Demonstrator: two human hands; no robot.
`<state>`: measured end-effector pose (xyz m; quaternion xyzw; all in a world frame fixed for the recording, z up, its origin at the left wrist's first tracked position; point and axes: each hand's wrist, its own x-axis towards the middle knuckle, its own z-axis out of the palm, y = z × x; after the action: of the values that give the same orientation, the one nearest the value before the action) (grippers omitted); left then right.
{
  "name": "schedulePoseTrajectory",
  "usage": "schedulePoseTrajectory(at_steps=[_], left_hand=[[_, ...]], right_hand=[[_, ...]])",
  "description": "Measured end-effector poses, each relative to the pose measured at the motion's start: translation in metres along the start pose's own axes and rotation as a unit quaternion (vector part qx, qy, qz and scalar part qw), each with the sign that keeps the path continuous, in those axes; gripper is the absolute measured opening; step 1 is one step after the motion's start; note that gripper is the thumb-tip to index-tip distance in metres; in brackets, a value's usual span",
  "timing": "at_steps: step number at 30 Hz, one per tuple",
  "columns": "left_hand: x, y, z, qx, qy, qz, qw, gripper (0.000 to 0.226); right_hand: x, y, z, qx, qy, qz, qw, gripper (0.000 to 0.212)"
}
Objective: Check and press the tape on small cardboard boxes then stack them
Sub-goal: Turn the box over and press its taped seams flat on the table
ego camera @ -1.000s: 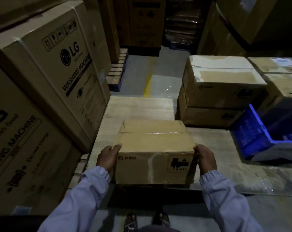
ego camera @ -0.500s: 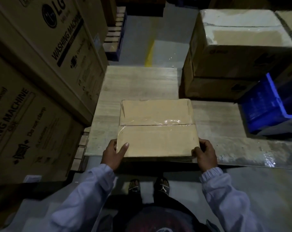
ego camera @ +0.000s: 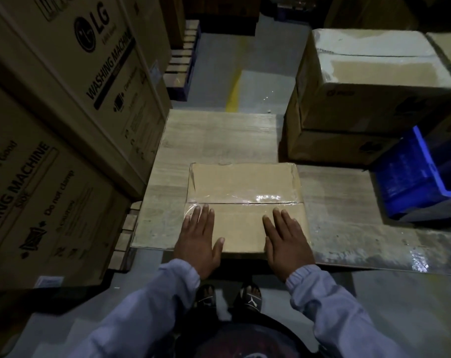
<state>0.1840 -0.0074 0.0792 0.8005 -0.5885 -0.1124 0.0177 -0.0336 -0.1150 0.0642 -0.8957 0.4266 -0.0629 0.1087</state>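
Observation:
A small brown cardboard box [ego camera: 245, 184] sits near the front edge of a low wooden platform [ego camera: 219, 140], right before me. A strip of clear tape [ego camera: 245, 200] runs across the top along the flap seam. My left hand [ego camera: 200, 237] lies flat on the near left part of the lid, fingers straight, fingertips just short of the tape. My right hand [ego camera: 285, 240] lies flat on the near right part, fingers straight and pointing toward the tape. Neither hand grips anything.
Two taped cardboard boxes [ego camera: 369, 81] stand stacked at the back right of the platform. A blue plastic crate [ego camera: 410, 177] sits to their right. Large washing machine cartons [ego camera: 72, 104] wall off the left. Grey floor with a yellow line [ego camera: 232, 91] lies beyond.
Both hands left the box's sides and came up onto its top, now lying flat on the near half. My view has tilted further down over the box.

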Motion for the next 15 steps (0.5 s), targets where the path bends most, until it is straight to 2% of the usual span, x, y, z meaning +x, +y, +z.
schedulePoseTrajectory(at_steps=[6,10,15], left_hand=[[0.022,0.001,-0.021,0.03,0.044,0.002,0.999,0.06],[0.04,0.003,-0.019,0.018,0.006,-0.013,1.0,0.074],[0.04,0.005,-0.02,0.026,-0.024,-0.018,0.999,0.074]], right_hand=[[0.033,0.008,-0.033,-0.025,0.004,-0.046,0.999,0.034],[0.05,0.01,-0.023,-0.027,-0.025,-0.029,0.999,0.057],[0.048,0.009,-0.016,-0.031,-0.032,-0.013,0.999,0.056]])
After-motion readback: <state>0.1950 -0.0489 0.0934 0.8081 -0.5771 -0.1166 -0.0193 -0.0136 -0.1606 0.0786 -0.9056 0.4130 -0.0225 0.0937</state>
